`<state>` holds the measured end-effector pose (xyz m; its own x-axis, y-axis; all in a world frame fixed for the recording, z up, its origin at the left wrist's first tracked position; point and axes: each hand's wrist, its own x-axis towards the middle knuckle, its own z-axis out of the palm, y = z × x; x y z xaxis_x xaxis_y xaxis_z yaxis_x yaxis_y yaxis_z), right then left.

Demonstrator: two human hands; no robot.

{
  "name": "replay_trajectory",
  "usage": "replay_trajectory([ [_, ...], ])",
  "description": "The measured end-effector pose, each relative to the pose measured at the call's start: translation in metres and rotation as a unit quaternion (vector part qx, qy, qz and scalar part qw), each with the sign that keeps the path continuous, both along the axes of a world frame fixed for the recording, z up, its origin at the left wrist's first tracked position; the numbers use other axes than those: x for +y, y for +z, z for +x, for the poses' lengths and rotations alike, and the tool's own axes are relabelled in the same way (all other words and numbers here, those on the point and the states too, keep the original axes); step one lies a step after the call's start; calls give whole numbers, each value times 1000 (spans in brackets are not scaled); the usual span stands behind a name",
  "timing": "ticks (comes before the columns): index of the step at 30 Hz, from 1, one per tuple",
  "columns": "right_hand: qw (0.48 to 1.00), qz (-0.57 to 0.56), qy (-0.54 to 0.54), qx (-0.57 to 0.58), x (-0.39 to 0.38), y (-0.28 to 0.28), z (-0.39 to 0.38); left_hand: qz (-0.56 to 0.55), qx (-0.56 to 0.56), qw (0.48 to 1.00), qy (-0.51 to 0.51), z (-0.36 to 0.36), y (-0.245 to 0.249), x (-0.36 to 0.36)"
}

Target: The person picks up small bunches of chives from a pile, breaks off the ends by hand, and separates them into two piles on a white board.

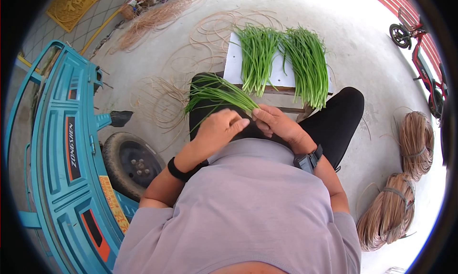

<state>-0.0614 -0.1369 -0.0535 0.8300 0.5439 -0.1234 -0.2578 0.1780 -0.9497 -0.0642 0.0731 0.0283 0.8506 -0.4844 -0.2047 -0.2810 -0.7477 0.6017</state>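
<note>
In the head view, my right hand (276, 123) grips a bunch of long green chives (223, 93) by the stem ends, the leaves fanning left over my dark trouser leg. My left hand (220, 130) is just below the bunch, fingers curled in and thumb pointing toward the stems; whether anything is in it is hidden. Beyond my knees, two piles of chives, a left pile (259, 57) and a right pile (305, 64), lie side by side on a white board (233, 66) over a low wooden stand.
A turquoise three-wheeler (55, 145) with a wheel (131, 164) stands close on my left. Two tied bundles of brown strips, one upper (416, 145) and one lower (389, 212), lie at right. Loose strips (157, 23) are strewn across the floor. A red bike (422, 66) stands far right.
</note>
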Motion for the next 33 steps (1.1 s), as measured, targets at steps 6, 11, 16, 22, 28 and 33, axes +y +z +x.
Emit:
replay_trajectory([
  [6, 997, -39, 20, -56, 4, 5, -3, -361, 288, 875, 144, 22, -47, 8],
  [11, 991, -88, 47, -85, 8, 9, -4, -583, 314, 728, 176, 39, -50, 10],
  [16, 989, -107, -7, -100, 14, 20, -7, -646, 243, 689, 222, 74, -35, 15],
  [22, 967, -98, -176, -159, 12, 16, 10, -610, 193, 766, 69, 111, 27, -32],
  [28, 935, -75, -290, -191, 7, 9, 44, -540, 174, 824, 0, 163, 48, -80],
  [33, 959, -45, -279, 33, -1, -7, 48, -386, 95, 903, 164, 158, -15, -87],
])
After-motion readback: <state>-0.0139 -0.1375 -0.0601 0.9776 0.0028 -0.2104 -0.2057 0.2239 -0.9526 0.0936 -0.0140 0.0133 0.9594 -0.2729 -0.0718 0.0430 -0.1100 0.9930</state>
